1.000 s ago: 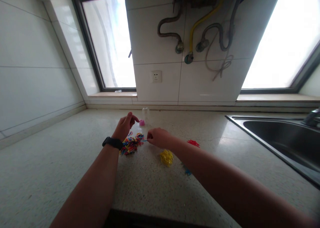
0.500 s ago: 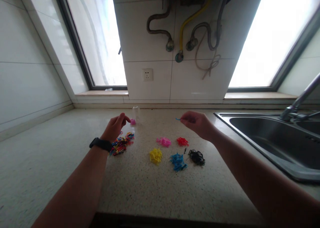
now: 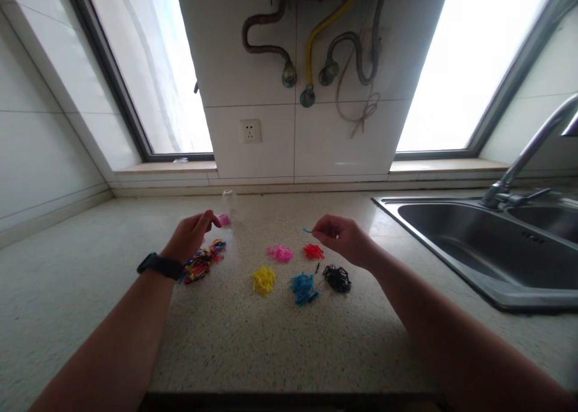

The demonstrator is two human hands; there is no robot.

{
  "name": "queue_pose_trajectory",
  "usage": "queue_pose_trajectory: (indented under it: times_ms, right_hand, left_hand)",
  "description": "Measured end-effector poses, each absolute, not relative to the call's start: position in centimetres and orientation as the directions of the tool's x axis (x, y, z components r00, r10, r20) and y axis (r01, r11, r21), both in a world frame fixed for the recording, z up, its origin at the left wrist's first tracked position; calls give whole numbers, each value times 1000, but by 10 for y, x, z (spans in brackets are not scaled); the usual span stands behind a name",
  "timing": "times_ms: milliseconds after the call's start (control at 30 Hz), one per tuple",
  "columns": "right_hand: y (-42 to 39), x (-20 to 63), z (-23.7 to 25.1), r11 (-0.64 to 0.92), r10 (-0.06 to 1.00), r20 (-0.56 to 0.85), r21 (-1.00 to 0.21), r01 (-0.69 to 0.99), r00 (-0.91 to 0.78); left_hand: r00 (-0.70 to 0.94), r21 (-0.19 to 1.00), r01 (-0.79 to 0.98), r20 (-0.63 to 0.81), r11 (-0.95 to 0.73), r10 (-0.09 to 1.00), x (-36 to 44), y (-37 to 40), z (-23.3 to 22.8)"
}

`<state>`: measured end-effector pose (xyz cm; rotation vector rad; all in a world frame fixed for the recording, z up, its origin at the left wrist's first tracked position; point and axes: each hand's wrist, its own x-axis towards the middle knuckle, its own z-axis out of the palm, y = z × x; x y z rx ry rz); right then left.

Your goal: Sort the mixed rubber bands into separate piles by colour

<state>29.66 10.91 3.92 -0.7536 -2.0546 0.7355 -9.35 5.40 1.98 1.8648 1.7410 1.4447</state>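
Note:
On the speckled counter lies a mixed pile of coloured small bands (image 3: 201,262), just right of my left hand (image 3: 189,236), which hovers with fingers loosely curled and nothing in them. My right hand (image 3: 341,238) pinches a small blue band (image 3: 307,230) above the counter. Under and beside it lie sorted heaps: pink (image 3: 280,253), red (image 3: 313,252), yellow (image 3: 264,279), blue (image 3: 303,288) and black (image 3: 336,277). A black watch (image 3: 160,265) sits on my left wrist.
A small clear jar (image 3: 230,203) and a pink lid (image 3: 224,219) stand behind the mixed pile. A steel sink (image 3: 478,243) with a tap (image 3: 524,159) fills the right side. Tiled wall, socket (image 3: 250,131) and hoses (image 3: 311,50) are at the back.
My right hand lifted a blue band from the mixed pile and carried it right, over the sorted heaps. The view has shifted right and down. My left hand stayed near the pile.

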Motion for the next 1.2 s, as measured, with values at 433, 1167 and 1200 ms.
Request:
queue_pose_trajectory:
  times_ms: [433,1167,1200]
  right_hand:
    - [105,297,45,651,720,521,-736,187,-458]
    - [97,297,50,650,690,503,-748,138,-521]
    - [96,297,50,644,682,475,-750,150,-556]
  left_hand:
    - [-202,717,656,467,-235,861,-95,55,16]
    - [-158,663,717,455,-215,876,-87,50,22]
    - [-152,649,730,462,-215,874,-86,49,23]
